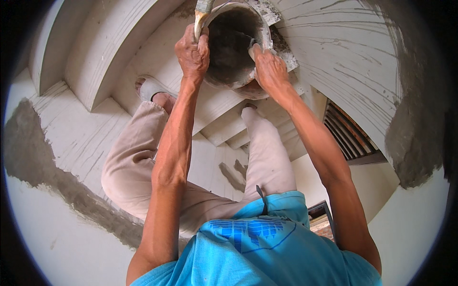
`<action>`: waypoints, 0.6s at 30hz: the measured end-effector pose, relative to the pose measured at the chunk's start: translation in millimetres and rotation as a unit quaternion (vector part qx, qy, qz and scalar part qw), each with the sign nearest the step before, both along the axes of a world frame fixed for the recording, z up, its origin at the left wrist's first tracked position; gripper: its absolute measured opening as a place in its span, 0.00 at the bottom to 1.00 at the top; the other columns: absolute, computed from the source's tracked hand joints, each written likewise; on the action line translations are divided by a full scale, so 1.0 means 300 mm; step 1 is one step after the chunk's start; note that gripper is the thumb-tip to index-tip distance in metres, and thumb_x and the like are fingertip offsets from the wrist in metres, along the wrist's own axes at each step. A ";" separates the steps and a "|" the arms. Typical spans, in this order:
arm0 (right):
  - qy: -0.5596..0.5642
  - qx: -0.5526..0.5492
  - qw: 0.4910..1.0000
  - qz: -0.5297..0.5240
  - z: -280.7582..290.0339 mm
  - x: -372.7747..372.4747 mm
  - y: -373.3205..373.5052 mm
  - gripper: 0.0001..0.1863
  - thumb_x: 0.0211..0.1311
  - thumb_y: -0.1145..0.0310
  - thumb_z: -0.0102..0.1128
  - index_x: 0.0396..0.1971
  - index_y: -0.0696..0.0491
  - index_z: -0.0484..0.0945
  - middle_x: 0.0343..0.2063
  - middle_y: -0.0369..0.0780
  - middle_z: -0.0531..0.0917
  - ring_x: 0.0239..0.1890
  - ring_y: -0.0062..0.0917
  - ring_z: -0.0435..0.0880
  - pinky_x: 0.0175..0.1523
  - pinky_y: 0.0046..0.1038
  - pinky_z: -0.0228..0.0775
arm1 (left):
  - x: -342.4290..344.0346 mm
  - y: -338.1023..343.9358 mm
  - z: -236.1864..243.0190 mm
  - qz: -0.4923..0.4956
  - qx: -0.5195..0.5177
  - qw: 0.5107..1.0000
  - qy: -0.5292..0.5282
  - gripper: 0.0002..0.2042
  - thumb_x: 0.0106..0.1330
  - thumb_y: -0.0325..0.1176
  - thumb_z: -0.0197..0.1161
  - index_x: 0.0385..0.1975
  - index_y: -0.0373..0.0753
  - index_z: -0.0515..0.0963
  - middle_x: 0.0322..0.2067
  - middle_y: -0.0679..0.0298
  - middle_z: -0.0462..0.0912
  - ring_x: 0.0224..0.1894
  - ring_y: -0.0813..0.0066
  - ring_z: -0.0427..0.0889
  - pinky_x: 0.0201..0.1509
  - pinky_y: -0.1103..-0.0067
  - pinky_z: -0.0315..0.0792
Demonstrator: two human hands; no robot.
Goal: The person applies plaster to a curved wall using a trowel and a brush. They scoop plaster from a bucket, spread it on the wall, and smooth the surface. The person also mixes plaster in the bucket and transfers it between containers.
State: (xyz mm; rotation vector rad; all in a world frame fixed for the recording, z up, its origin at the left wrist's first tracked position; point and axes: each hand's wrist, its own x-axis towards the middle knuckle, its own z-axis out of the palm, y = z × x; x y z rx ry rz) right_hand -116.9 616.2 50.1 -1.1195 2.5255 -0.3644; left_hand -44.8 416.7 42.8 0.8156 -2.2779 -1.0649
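My left hand (192, 55) is closed round the wooden handle (201, 21) of a tool whose upper part runs out of view at the top. It is at the left side of a round bucket (227, 33) with a dark, dirty inside and a pale, crusted rim. My right hand (270, 71) is closed on a small pale tool (253, 50) at the bucket's right side; much of that tool is hidden by the fingers.
I am on white-walled stairs (78, 62), with one sandalled foot (151, 87) on a step. Dark grey patches mark the left wall (38, 148) and the right wall (410, 143). A slatted opening (348, 128) sits at the right, below the stair side.
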 end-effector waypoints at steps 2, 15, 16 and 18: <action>0.017 0.027 0.999 0.013 -0.037 0.007 -0.016 0.17 0.58 0.79 0.58 0.48 0.63 0.71 0.33 0.54 0.83 0.35 0.46 0.88 0.38 0.40 0.83 | -0.001 0.001 0.001 0.003 0.006 1.000 -0.004 0.07 0.65 0.33 0.61 0.36 0.35 0.78 0.24 0.45 0.79 0.27 0.44 0.80 0.32 0.64 0.73; -0.067 0.085 0.994 -0.004 0.024 0.058 0.062 0.39 0.52 0.78 0.65 0.67 0.45 0.67 0.41 0.50 0.78 0.41 0.45 0.84 0.46 0.44 0.79 | -0.008 -0.023 0.004 0.002 0.015 1.000 -0.016 0.07 0.66 0.34 0.61 0.35 0.36 0.78 0.24 0.45 0.79 0.27 0.42 0.80 0.33 0.61 0.72; -0.051 0.075 0.996 0.004 0.027 0.065 0.074 0.37 0.53 0.79 0.64 0.66 0.45 0.67 0.41 0.50 0.78 0.41 0.45 0.84 0.45 0.43 0.79 | -0.007 -0.030 -0.002 0.000 0.010 1.000 -0.013 0.07 0.66 0.34 0.61 0.35 0.36 0.78 0.24 0.45 0.79 0.27 0.42 0.80 0.33 0.61 0.72; -0.019 0.056 0.998 0.017 0.026 0.073 0.101 0.33 0.55 0.80 0.62 0.63 0.45 0.69 0.41 0.49 0.77 0.40 0.43 0.84 0.42 0.41 0.80 | -0.013 -0.037 -0.009 0.000 -0.003 1.000 -0.015 0.07 0.65 0.34 0.61 0.35 0.36 0.78 0.24 0.45 0.79 0.27 0.42 0.79 0.33 0.61 0.71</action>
